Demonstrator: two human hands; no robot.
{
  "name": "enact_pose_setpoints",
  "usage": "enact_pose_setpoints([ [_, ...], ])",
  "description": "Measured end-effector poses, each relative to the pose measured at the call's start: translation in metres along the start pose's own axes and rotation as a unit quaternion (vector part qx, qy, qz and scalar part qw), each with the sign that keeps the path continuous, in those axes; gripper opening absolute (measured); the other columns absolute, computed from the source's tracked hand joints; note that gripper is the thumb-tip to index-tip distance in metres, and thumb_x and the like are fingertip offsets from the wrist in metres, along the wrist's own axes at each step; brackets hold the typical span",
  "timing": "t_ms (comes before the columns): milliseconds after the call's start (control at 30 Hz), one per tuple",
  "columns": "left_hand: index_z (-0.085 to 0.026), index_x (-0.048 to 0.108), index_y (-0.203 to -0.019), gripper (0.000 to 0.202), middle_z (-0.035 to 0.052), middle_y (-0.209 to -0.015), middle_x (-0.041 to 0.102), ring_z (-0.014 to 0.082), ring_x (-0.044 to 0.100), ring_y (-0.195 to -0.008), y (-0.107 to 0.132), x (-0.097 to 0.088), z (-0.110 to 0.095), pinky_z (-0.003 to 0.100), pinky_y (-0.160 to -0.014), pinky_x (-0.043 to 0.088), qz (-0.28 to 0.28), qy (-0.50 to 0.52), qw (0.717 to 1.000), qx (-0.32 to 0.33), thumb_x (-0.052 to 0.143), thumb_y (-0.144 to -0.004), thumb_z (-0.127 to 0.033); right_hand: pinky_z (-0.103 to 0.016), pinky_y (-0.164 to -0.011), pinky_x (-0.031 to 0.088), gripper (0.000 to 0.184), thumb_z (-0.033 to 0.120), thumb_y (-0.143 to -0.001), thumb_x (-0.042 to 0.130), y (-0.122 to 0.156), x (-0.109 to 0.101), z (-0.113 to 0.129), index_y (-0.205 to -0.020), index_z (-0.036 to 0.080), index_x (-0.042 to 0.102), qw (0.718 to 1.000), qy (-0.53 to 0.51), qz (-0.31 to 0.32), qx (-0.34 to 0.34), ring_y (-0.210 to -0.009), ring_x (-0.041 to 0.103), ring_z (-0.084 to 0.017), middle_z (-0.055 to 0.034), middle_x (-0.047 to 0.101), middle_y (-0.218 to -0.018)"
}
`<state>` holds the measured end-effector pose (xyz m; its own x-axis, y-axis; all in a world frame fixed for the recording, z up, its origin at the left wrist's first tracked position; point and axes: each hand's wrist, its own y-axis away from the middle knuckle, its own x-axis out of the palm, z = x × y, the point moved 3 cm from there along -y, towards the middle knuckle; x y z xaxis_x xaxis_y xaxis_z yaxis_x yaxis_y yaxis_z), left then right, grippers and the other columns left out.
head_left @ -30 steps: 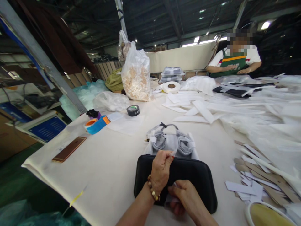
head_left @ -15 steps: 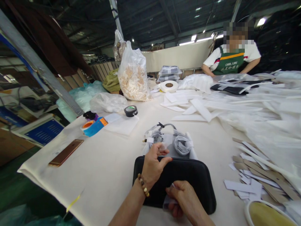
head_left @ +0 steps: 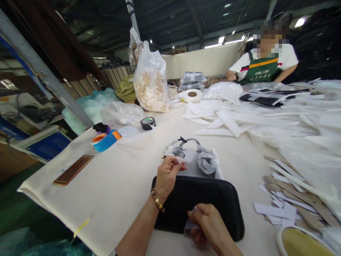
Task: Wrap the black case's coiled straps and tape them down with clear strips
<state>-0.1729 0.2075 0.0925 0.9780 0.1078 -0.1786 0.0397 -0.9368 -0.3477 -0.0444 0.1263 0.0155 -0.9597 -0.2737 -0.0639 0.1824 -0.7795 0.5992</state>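
Working two-handed over a black case

Pinches thin white film in the left grip, just beyond the far edge of the black case and close to wrapped cables. Holds the right grip closed on clear film, at the near edge of the black case. Wears beads on the left wrist. Has the black case resting on the desk straight ahead, with the cables just behind it. Has a phone, blue tape and black tape off to the left, and strips off to the right. Faces a bag of scraps and, across the desk, a co-worker.
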Motion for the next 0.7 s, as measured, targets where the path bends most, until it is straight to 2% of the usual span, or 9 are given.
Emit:
enact_pose_setpoints([
  [67, -0.019, 0.043, -0.076, 0.009, 0.0013, -0.073, 0.068, 0.0154, 0.066, -0.063, -0.009, -0.008, 0.002, 0.026, -0.061, 0.054, -0.034, -0.017, 0.999, 0.006, 0.048, -0.081, -0.023, -0.015, -0.028, 0.027, 0.019, 0.026, -0.071, 0.048, 0.000, 0.000, -0.001, -0.055, 0.017, 0.043, 1.000, -0.005, 0.002, 0.003, -0.027, 0.047, -0.009, 0.0011, 0.054, -0.040],
  [167, -0.018, 0.050, -0.082, 0.006, 0.0002, -0.072, 0.068, 0.0153, 0.066, -0.064, -0.013, -0.019, 0.002, 0.025, -0.062, 0.054, -0.071, -0.076, 0.994, 0.030, 0.050, -0.082, -0.024, -0.015, -0.028, 0.027, 0.019, 0.028, -0.072, 0.047, 0.000, 0.001, -0.003, -0.055, 0.018, 0.043, 1.000, -0.010, 0.004, 0.008, -0.027, 0.047, -0.009, 0.0015, 0.054, -0.040],
  [300, -0.021, 0.063, -0.085, 0.011, -0.0017, -0.076, 0.070, 0.0143, 0.066, -0.071, -0.003, -0.034, 0.001, 0.022, -0.068, 0.052, -0.077, -0.175, 0.976, 0.102, 0.053, -0.081, -0.023, -0.015, -0.028, 0.026, 0.019, 0.027, -0.071, 0.047, 0.000, 0.001, -0.003, -0.055, 0.018, 0.043, 1.000, -0.007, 0.000, 0.007, -0.026, 0.046, -0.008, 0.0023, 0.055, -0.040],
  [433, -0.020, 0.065, -0.087, 0.020, 0.0008, -0.080, 0.070, 0.0142, 0.065, -0.071, 0.010, -0.048, -0.001, 0.023, -0.066, 0.052, -0.091, -0.256, 0.945, 0.184, 0.046, -0.084, -0.016, -0.015, -0.029, 0.026, 0.020, 0.029, -0.070, 0.049, -0.004, 0.000, -0.001, -0.055, 0.018, 0.045, 1.000, -0.003, 0.001, -0.001, -0.027, 0.047, -0.008, 0.0016, 0.055, -0.039],
  [533, -0.020, 0.066, -0.088, 0.023, 0.0032, -0.081, 0.070, 0.0152, 0.065, -0.073, 0.022, -0.037, -0.007, 0.025, -0.068, 0.052, -0.036, -0.294, 0.915, 0.274, 0.044, -0.084, -0.015, -0.016, -0.029, 0.025, 0.021, 0.030, -0.069, 0.050, -0.008, -0.002, 0.002, -0.053, 0.018, 0.044, 1.000, 0.002, 0.003, -0.005, -0.027, 0.048, -0.009, 0.0011, 0.055, -0.038],
  [633, -0.015, 0.063, -0.087, 0.026, 0.0057, -0.078, 0.069, 0.0155, 0.062, -0.071, 0.036, -0.009, -0.013, 0.027, -0.065, 0.051, 0.046, -0.361, 0.851, 0.380, 0.037, -0.088, -0.011, -0.016, -0.029, 0.026, 0.021, 0.030, -0.067, 0.050, -0.011, -0.002, 0.004, -0.051, 0.018, 0.043, 1.000, 0.010, 0.002, -0.009, -0.028, 0.048, -0.010, 0.0008, 0.054, -0.038],
  [700, -0.011, 0.060, -0.086, 0.028, 0.0068, -0.074, 0.065, 0.0164, 0.060, -0.070, 0.040, 0.006, -0.014, 0.029, -0.062, 0.049, 0.070, -0.411, 0.812, 0.409, 0.032, -0.089, -0.009, -0.017, -0.029, 0.027, 0.021, 0.031, -0.066, 0.049, -0.010, -0.002, 0.005, -0.051, 0.019, 0.042, 1.000, 0.015, 0.001, -0.011, -0.027, 0.047, -0.010, 0.0013, 0.053, -0.037],
])
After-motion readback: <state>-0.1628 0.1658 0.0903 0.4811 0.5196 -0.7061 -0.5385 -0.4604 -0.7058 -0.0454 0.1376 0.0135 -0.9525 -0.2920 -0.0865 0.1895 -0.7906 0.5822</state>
